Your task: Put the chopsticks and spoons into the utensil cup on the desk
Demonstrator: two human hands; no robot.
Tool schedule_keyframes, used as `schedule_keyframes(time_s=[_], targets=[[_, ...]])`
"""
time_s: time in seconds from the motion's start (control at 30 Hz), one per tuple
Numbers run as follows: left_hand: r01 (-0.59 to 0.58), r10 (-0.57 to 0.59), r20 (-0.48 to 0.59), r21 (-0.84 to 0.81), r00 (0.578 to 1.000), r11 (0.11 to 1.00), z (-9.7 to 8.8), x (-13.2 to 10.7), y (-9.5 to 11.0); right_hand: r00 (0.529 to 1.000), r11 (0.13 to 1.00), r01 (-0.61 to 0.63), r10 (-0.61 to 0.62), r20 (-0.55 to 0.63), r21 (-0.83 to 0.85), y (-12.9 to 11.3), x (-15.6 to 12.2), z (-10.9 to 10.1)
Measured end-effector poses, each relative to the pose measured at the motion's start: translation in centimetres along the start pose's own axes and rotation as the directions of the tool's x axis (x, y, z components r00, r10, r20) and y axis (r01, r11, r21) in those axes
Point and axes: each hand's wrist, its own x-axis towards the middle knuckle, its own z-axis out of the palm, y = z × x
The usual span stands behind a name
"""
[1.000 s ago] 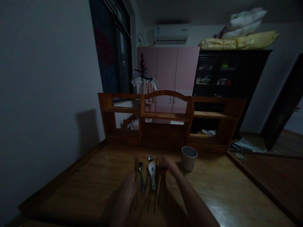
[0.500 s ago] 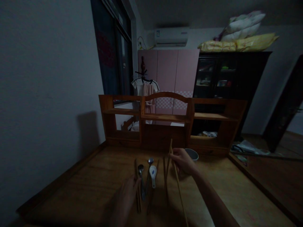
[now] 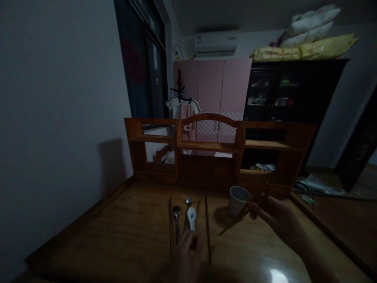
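Observation:
My right hand (image 3: 272,214) is closed on a wooden chopstick (image 3: 232,224), which slants down to the left in front of a pale cup (image 3: 236,202). Motion blurs the stick, so I cannot tell whether a second lies with it. Low in the middle, my left hand (image 3: 188,251) is smeared and its fingers are unclear; it is nearest the handle of a white ceramic spoon (image 3: 191,215). To the left lie a metal spoon (image 3: 176,216) and wooden chopsticks (image 3: 171,224). Behind the white spoon is another metal spoon (image 3: 189,201). A dark chopstick (image 3: 207,228) lies to the right.
The wooden tabletop (image 3: 118,224) ends at a low shelf unit (image 3: 206,146) along its back. A wall (image 3: 73,118) borders the left side. A raised edge (image 3: 326,232) runs along the right. Light reflects near the front right.
My right hand has moved right with the chopstick, now tilted the other way, uncovering more of the cup. My left hand has shifted right from the left chopsticks toward the white spoon.

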Motion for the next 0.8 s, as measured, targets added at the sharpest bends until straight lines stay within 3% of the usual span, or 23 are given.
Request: schedule_keyframes(time_s=[0.13,0.23,0.37,0.6,0.8], targets=[[-0.061,0.059,-0.022,-0.109,0.998,0.992,3.4,-2.9,3.0,0.992,0.993,0.079,-0.069,0.108,-0.088,-0.7,-0.9,-0.2],[-0.007,0.022,0.101,-0.147,0.995,0.989,4.6,-3.3,3.7,0.979,0.992,0.077,-0.056,0.194,-0.103,-1.7,-1.7,-0.2],[0.008,0.073,0.299,-0.263,0.951,0.965,6.0,-2.6,2.8,0.962,0.993,0.077,-0.051,0.268,-0.088,-2.6,-2.5,-0.1],[-0.032,0.17,0.434,-0.308,0.885,0.951,6.6,-2.3,1.3,0.95,0.993,0.053,-0.017,0.312,-0.106,-2.3,-3.2,-0.3],[-0.144,0.273,0.359,-0.346,0.892,0.927,7.8,-2.3,-0.1,0.96,0.987,0.071,-0.029,0.279,-0.144,-2.4,-2.9,-0.6]])
